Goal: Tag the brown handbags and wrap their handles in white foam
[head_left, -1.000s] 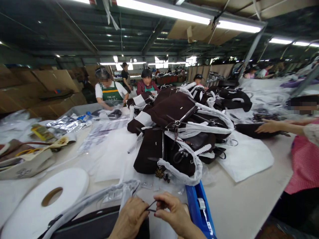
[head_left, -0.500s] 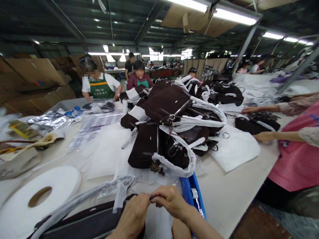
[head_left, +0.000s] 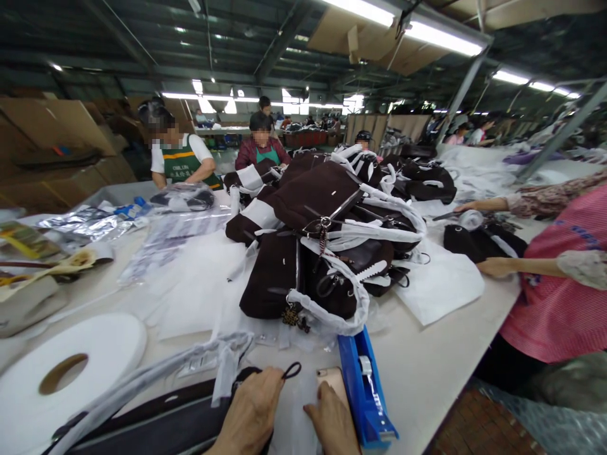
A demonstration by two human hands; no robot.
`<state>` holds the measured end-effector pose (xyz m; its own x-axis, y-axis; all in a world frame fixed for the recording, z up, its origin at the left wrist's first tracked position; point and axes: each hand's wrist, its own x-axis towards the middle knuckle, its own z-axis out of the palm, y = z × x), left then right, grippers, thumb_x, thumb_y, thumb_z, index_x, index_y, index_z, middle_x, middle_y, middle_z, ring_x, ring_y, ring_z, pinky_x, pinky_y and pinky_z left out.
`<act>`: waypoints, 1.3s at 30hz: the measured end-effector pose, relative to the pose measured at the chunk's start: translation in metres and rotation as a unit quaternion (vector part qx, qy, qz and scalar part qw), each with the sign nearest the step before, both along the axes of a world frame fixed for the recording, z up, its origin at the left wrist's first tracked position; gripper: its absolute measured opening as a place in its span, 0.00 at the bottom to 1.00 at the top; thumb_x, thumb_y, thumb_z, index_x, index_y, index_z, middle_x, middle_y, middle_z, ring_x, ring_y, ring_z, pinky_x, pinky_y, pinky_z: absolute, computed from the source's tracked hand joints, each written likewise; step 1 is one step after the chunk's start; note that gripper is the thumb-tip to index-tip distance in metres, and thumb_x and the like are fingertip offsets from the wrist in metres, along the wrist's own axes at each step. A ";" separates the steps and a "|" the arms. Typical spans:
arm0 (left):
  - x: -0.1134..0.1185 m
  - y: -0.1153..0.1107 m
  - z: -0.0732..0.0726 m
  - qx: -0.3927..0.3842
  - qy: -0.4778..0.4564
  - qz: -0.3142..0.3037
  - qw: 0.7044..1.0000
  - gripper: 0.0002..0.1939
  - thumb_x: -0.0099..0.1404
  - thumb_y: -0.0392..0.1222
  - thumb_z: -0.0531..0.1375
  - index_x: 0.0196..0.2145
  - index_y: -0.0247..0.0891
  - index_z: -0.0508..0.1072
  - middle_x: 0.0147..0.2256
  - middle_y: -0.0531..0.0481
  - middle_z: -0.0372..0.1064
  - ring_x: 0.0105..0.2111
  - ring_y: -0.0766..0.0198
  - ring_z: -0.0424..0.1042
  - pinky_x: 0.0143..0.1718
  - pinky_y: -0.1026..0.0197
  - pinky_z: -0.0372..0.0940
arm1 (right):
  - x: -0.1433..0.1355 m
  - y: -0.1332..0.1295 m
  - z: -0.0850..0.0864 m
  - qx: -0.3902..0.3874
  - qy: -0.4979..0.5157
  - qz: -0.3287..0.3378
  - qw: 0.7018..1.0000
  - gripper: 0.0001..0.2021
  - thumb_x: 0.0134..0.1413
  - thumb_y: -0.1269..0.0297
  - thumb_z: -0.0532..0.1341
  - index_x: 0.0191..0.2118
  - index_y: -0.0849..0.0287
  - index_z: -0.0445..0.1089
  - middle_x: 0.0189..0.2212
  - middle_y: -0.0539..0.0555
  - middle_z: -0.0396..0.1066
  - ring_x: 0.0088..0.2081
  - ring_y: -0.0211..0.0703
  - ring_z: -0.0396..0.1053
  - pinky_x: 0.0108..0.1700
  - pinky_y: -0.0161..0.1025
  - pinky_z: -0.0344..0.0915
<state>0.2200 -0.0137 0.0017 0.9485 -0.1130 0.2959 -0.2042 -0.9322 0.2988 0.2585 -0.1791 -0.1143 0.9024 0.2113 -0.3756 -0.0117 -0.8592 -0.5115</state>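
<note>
In the head view my left hand (head_left: 253, 407) is closed at the end of a dark handbag (head_left: 156, 426), with a small dark cord loop (head_left: 293, 370) sticking out past its fingertips. The bag's handle (head_left: 142, 382) is wrapped in white tissue. My right hand (head_left: 334, 417) is lowered near the table, thumb and fingers apart, over the lower part of a phone (head_left: 331, 378). Thin clear plastic lies beside its fingers. Just right of it stands a blue tape dispenser (head_left: 363, 392).
A large heap of dark handbags (head_left: 313, 196) with wrapped handles fills the table's middle. A white roll (head_left: 109, 341) lies at left, and white sheets (head_left: 203, 272) behind it. At right a co-worker in pink (head_left: 564, 278) handles a dark bag. Other people stand across the table.
My right hand has let go of the cord loop and moved down and right, to the phone. My left hand stays at the loop. The view has shifted slightly.
</note>
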 end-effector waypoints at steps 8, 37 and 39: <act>0.000 0.002 -0.010 -0.018 0.033 0.010 0.999 0.14 0.65 0.33 0.42 0.28 0.39 0.65 0.23 0.51 0.68 0.24 0.61 0.69 0.25 0.61 0.59 | 0.004 -0.004 -0.001 0.026 -0.015 -0.004 1.000 0.18 0.45 0.73 0.52 0.45 0.63 0.62 0.40 0.60 0.70 0.42 0.47 0.69 0.43 0.38 0.62; 0.001 0.003 -0.007 -0.101 0.088 0.029 0.991 0.14 0.66 0.38 0.43 0.30 0.39 0.66 0.25 0.52 0.69 0.26 0.61 0.70 0.26 0.61 0.59 | 0.043 -0.003 0.073 0.462 0.158 -0.095 0.867 0.14 0.24 0.65 0.70 0.24 0.60 0.68 0.16 0.44 0.64 0.21 0.34 0.59 0.27 0.33 0.55; 0.001 0.003 -0.007 -0.100 0.082 0.027 0.991 0.14 0.66 0.38 0.43 0.30 0.39 0.65 0.24 0.52 0.69 0.25 0.61 0.70 0.26 0.62 0.59 | 0.040 -0.002 0.082 0.431 0.088 -0.057 0.896 0.08 0.28 0.71 0.68 0.21 0.59 0.69 0.16 0.45 0.65 0.23 0.35 0.61 0.30 0.34 0.56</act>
